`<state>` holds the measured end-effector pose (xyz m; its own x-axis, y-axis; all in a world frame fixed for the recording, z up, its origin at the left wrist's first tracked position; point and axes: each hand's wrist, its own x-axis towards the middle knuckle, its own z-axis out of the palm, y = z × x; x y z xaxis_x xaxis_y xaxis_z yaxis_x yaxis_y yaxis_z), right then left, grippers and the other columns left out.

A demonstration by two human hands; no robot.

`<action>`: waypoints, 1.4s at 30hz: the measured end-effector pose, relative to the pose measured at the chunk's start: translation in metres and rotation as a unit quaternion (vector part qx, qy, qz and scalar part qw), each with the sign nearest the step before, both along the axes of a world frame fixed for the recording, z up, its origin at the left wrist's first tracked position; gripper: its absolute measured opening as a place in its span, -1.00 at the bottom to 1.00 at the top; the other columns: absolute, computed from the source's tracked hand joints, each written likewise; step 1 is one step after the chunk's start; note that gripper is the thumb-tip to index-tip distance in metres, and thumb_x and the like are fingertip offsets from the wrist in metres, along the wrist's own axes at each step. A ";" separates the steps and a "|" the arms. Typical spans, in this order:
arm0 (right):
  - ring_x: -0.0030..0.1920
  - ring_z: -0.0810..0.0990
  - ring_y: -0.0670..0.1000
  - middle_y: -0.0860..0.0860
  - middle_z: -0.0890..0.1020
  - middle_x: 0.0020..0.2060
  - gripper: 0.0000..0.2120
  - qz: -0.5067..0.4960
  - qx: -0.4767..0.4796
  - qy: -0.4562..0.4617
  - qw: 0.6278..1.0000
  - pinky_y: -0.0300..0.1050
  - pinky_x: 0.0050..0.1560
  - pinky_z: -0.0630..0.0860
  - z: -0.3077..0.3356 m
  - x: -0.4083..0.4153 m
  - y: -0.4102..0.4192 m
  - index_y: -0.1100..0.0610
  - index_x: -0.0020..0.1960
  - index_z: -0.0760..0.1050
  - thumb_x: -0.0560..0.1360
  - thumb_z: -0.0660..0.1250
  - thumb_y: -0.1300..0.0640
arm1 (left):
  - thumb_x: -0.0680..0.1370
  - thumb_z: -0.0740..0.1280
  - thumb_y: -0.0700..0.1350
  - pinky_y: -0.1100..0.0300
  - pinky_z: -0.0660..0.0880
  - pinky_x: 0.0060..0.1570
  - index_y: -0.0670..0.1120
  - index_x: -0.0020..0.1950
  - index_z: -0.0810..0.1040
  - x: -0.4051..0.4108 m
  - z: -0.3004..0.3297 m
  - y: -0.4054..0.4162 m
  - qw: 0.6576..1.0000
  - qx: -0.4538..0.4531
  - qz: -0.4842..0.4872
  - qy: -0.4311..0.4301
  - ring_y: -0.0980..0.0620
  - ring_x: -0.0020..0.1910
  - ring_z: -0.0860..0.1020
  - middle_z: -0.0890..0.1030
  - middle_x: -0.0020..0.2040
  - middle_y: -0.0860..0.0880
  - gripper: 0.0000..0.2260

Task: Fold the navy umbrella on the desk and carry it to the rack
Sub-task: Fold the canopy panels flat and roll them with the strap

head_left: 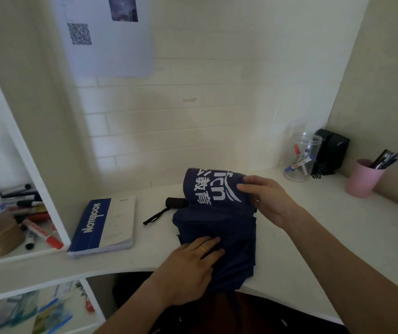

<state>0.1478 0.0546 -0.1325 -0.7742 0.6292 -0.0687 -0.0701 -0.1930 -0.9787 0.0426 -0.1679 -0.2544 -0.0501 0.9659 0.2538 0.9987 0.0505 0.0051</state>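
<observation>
1. The navy umbrella (217, 227) lay collapsed at the desk's (301, 237) front edge.
2. The left hand (190, 268) pressed flat, fingers straight, on its cloth.
3. The right hand (267, 201) pinched the printed fold.

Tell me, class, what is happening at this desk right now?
A person is folding a navy umbrella on a white desk. The left hand presses flat on the near part of the fabric, while the right hand pinches the printed far edge. The umbrella's black handle and strap point towards a blue notebook. The fabric is still loose, and the umbrella has not left the desk.
</observation>
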 end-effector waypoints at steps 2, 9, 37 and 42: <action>-0.09 0.64 0.11 0.16 0.67 -0.07 -0.84 0.005 0.031 0.013 0.999 -0.11 -0.08 0.56 -0.007 0.010 -0.003 0.16 -0.08 0.53 0.48 0.43 0.38 | 0.65 0.05 0.01 0.00 0.38 0.45 0.00 0.57 0.30 0.001 0.000 0.001 1.000 0.002 0.001 0.001 -0.06 0.54 0.28 0.29 0.59 -0.03 -0.54; -0.16 0.69 -0.03 0.10 0.70 -0.05 -0.63 -0.006 0.088 -0.015 0.996 -0.10 -0.10 0.62 -0.021 0.025 -0.025 0.07 0.23 0.58 0.52 0.29 0.40 | 0.65 0.04 0.04 0.01 0.49 0.29 0.01 0.58 0.27 0.012 0.005 -0.003 1.000 0.010 0.027 -0.002 -0.07 0.40 0.35 0.32 0.48 -0.08 -0.52; 0.05 0.63 -0.02 -0.03 0.59 0.08 -0.89 0.031 0.480 -0.017 0.877 -0.26 0.13 0.54 -0.035 0.080 -0.045 -0.02 -0.05 0.73 0.44 0.53 0.14 | 0.49 0.49 0.02 0.50 0.38 0.17 0.00 0.40 0.43 0.016 -0.013 -0.007 0.918 0.138 0.161 -0.336 0.13 0.27 0.54 0.53 0.31 0.04 -0.48; 0.12 0.57 -0.16 -0.22 0.54 0.28 -0.91 0.059 0.599 -0.083 0.794 -0.25 0.15 0.50 -0.066 0.096 -0.049 -0.09 -0.06 0.69 0.46 0.52 0.08 | 0.44 0.59 -0.03 0.64 0.36 0.08 0.22 0.39 0.18 0.021 -0.012 -0.013 0.857 0.214 0.144 -0.446 0.39 0.21 0.49 0.40 0.31 0.20 -0.28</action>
<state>0.2435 0.0056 -0.1985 -0.8749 0.2445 0.4180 0.0286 0.8878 -0.4594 0.0638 -0.1814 -0.2663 -0.6285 0.7093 0.3192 0.5353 0.0967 0.8391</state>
